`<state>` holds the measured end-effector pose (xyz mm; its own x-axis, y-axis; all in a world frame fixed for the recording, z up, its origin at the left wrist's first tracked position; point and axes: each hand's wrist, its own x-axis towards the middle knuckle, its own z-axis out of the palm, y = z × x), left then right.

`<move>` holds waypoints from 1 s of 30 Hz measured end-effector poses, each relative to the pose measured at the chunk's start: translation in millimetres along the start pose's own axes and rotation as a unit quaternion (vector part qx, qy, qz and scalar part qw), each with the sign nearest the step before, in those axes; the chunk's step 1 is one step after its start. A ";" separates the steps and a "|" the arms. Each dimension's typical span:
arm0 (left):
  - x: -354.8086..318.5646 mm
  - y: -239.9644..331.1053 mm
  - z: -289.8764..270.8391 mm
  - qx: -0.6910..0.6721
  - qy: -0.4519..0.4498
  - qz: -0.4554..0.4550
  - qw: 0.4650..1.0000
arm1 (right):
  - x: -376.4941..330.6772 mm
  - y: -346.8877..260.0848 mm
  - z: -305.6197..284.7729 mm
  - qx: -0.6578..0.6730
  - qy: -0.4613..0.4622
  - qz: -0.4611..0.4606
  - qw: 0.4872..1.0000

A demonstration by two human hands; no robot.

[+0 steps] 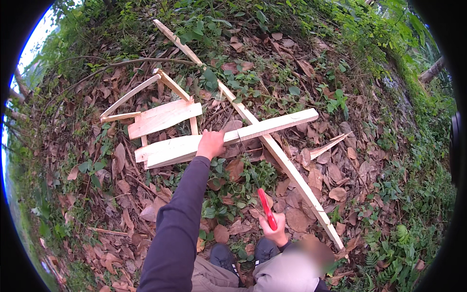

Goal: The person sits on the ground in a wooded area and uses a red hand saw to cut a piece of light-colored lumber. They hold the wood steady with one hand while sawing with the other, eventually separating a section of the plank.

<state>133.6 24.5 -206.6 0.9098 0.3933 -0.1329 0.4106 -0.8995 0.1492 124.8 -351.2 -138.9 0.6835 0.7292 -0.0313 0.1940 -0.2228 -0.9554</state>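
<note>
Presently: squared timber beam [279, 123], one piece, lying across a long batten [297, 179]; long axis left to right, right end farther off. Left grip [212, 144], wrapped over the beam's left half. Right grip [274, 229], clasping a red-handled saw [266, 208] on the beam's near side, blade pointing away, towards its middle. Progress, judged: beam not cut through; remaining depth cannot be told. Beyond the beam's left half: jointed wooden frame [164, 118].

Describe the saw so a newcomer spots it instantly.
A long pale plank runs diagonally across the leafy ground. Left of its lower half, the right hand holds the saw, pointing up toward the beam under the left hand. Its bright red handle sets it apart from the pale plank and beam.
</note>
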 end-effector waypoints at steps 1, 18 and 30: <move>0.6 0.1 -0.9 0.002 0.003 0.003 1.000 | 20.3 6.7 5.5 0.031 0.009 0.030 0.999; 0.0 -7.4 25.3 0.053 0.081 -0.025 0.995 | -17.0 -32.2 -15.8 0.089 0.023 0.097 0.991; 5.7 9.7 12.7 0.052 0.064 -0.026 0.996 | -49.9 -37.0 -31.3 0.027 0.004 0.074 0.997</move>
<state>141.9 15.6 -218.3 0.8902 0.4555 -0.0112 0.4555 -0.8892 0.0422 105.6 -399.6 -92.8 0.7068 0.6864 -0.1709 0.0526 -0.2919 -0.9550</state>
